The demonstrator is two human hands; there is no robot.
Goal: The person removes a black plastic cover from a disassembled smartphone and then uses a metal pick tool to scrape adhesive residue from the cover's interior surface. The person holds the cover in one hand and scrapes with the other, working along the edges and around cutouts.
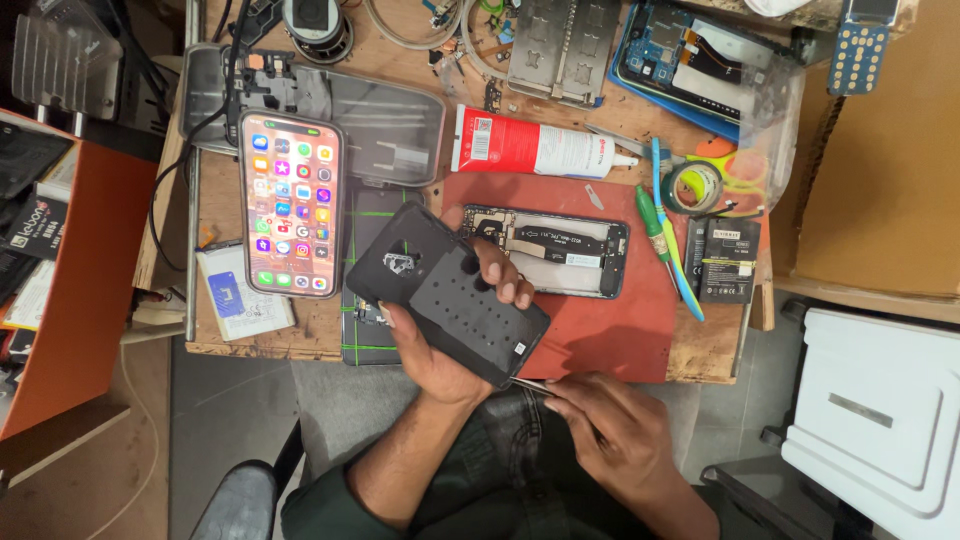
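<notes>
My left hand (440, 345) grips a black phone back cover (445, 290), inner side up, tilted above the front edge of the bench. My right hand (605, 425) sits lower right of it, pinching a thin metal tool (530, 384) whose tip touches the cover's lower corner. Behind the cover, an opened phone body (560, 252) with exposed boards lies on a red mat (600, 320). A lit smartphone (291, 204) showing app icons stands to the left.
A red-and-white tube (535, 148), a tape roll (697, 184), green and blue tools (662, 230), a black battery (727, 260) and a metal plate (562, 48) crowd the wooden bench (715, 345). A white box (880, 410) stands at right, an orange shelf (80, 290) at left.
</notes>
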